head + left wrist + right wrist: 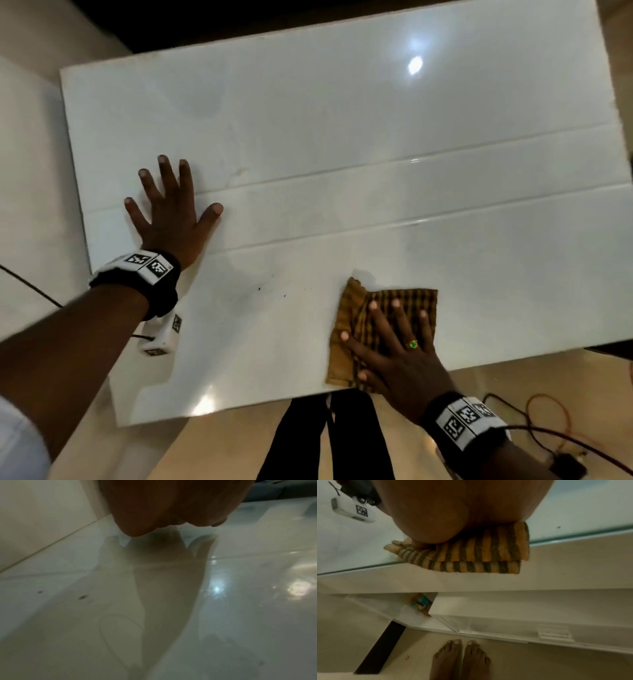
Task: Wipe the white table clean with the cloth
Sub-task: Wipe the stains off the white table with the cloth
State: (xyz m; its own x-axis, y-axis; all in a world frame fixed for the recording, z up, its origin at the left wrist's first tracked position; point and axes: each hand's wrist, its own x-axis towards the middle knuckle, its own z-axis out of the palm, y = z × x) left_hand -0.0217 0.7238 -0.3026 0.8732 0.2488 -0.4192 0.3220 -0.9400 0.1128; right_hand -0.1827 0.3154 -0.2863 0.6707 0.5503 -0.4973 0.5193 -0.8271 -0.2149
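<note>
With the right hand [394,346] pressing flat, fingers spread, on the folded checked cloth [346,356] at the white table [342,120]'s 6 o'clock edge, I'd sweep toward the dark specks [272,291] at 9 o'clock, though the left hand [171,212], splayed flat holding nothing, blocks further left.

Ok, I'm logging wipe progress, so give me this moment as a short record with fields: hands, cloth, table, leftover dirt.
left hand: left hand lies flat, fingers spread, on the bare white table, apart from the cloth
right hand: right hand presses flat on the cloth, fingers straight
cloth: folded brown checked cloth at the table's near edge, slightly overhanging it in the right wrist view
leftover dirt: small dark specks between the two hands, not yet under the cloth
other: green-stoned ring on the right hand
</note>
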